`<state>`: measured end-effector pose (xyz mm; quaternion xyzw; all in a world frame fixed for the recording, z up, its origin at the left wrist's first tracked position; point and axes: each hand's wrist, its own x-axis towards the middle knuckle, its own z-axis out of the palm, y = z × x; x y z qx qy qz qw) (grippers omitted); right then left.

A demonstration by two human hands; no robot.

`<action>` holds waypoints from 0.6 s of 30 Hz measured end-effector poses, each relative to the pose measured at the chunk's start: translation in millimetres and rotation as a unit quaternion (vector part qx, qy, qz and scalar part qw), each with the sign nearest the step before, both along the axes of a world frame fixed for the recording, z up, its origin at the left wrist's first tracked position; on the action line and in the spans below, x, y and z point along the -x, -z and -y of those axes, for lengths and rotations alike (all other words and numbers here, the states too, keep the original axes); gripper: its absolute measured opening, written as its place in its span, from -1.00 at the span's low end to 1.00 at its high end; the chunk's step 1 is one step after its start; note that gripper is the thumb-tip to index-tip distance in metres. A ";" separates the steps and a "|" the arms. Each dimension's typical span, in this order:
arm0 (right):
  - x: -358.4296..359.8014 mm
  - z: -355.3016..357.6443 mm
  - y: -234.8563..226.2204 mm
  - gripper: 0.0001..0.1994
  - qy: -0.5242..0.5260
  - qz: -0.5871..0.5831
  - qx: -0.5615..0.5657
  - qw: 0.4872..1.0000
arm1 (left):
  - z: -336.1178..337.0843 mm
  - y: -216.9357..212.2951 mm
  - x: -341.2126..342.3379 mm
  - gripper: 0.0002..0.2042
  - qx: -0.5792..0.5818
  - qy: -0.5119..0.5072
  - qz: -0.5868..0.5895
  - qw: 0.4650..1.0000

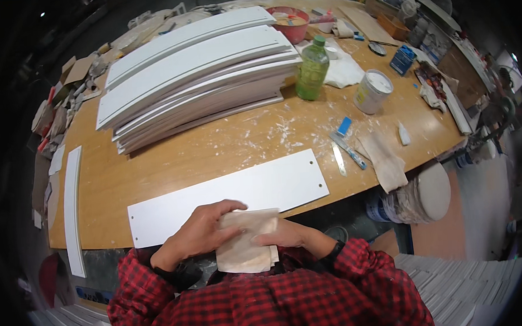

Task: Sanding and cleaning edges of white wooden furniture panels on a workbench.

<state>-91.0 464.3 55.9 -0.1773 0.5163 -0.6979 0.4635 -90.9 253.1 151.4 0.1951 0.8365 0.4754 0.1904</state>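
Observation:
Both hands hold a folded beige cloth close in front of my body, over the table's near edge. My left hand grips it from the left, its thumb lying across the front. From the right, my right hand pinches the cloth with the thumb on top; its other fingers are hidden behind. Just beyond the hands, a long white panel lies flat along the near edge of the wooden table, with small holes at its ends.
Stacked white panels fill the back left; a narrow white panel overhangs at left. To the right are a green bottle, a white tub, a putty knife, a blue block and another beige cloth.

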 end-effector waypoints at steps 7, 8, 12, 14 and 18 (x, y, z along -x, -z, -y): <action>-4.6 -14.6 6.5 -0.50 0.144 -0.031 0.028 0.989 | -2.4 -62.5 13.8 -0.71 -0.067 -0.001 -0.229 0.971; -4.9 -13.6 8.9 -0.50 0.167 -0.030 0.033 0.985 | 6.6 -78.3 6.6 -0.77 -0.090 -0.003 -0.212 0.973; -6.6 4.6 20.6 -0.51 0.230 0.022 -0.018 0.973 | 59.2 -151.9 -42.3 -0.86 -0.193 0.057 -0.216 0.955; -3.5 21.0 24.1 -0.50 0.207 0.021 -0.018 0.978 | 78.9 -179.5 -65.1 -0.89 -0.327 0.132 -0.181 0.918; 12.4 66.5 28.5 -0.49 0.200 0.019 -0.020 0.979 | 104.8 -214.8 -118.9 -0.87 -0.372 0.130 -0.095 0.914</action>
